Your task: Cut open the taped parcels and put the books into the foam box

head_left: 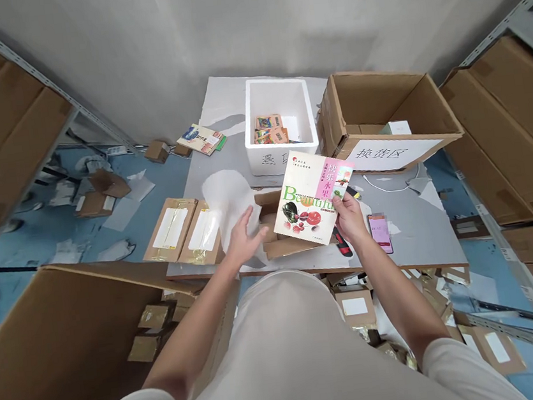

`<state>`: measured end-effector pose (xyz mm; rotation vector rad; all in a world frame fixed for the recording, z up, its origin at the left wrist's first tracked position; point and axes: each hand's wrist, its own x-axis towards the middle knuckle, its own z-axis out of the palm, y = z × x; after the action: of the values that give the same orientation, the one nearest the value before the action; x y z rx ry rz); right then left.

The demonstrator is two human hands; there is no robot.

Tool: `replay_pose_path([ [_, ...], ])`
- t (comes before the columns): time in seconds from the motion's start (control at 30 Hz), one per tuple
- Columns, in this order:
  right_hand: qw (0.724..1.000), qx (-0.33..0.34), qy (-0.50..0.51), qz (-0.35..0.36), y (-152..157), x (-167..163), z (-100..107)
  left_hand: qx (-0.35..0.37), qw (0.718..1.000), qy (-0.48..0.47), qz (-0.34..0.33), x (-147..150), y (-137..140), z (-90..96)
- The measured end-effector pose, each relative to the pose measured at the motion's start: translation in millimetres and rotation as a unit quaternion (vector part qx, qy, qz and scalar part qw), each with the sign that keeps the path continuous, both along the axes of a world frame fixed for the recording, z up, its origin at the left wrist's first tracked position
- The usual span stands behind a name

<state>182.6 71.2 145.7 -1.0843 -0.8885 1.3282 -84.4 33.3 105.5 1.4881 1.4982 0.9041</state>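
Observation:
My right hand (pixel 351 217) grips a book (pixel 304 186) by its right edge. The cover is cream with a pink panel, printed fruit and the green word "Beautiful". Fingers apart and holding nothing, my left hand (pixel 245 236) hovers beside a sheet of white wrapping (pixel 228 195). Between my hands lies an opened small cardboard box (pixel 271 215), partly hidden under the book. A red and black cutter (pixel 342 242) lies by my right wrist, and a phone (pixel 380 233) with a lit pink screen rests to its right.
A white foam box (pixel 250 102) holding several small packets and a large open carton (pixel 380 100) with a handwritten label stand at the table's back. Two taped parcels (pixel 170 230) sit at left. Another book (pixel 199 138) lies at the far left edge. Below left is a big carton (pixel 48 353) containing parcels.

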Motion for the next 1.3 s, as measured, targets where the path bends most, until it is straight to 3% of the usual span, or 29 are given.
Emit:
replay_pose_path([
  [0.1,1.0,0.007,0.008,0.003,3,-7,10,-0.061,0.979,-0.19,-0.03,21,-4,12.4],
  [0.17,1.0,0.024,0.001,-0.002,10,-5,21,-0.095,0.96,-0.261,-0.031,27,-5,16.7],
  [0.33,0.996,0.023,-0.091,-0.002,38,19,52,-0.113,0.932,-0.344,-0.008,27,-8,18.9],
  [0.5,0.988,0.052,-0.142,0.026,48,31,61,-0.157,0.893,-0.421,-0.011,31,-15,20.5],
  [0.67,0.969,0.128,-0.155,0.14,53,22,65,-0.292,0.804,-0.511,-0.085,50,-22,31.0],
  [0.8,0.962,0.107,-0.148,0.205,66,21,71,-0.322,0.779,-0.523,-0.129,61,-21,41.2],
  [0.93,0.968,0.061,-0.167,0.177,77,30,77,-0.224,0.791,-0.564,-0.078,52,-21,46.0],
  [1.03,0.965,0.036,-0.202,0.161,80,33,80,-0.18,0.871,-0.457,-0.013,44,-26,40.6],
  [1.1,0.964,0.031,-0.216,0.151,81,33,80,-0.176,0.909,-0.377,0.025,45,-30,34.6],
  [1.3,0.969,0.019,-0.221,0.109,80,38,71,-0.179,0.922,-0.341,0.035,57,-36,25.3],
])
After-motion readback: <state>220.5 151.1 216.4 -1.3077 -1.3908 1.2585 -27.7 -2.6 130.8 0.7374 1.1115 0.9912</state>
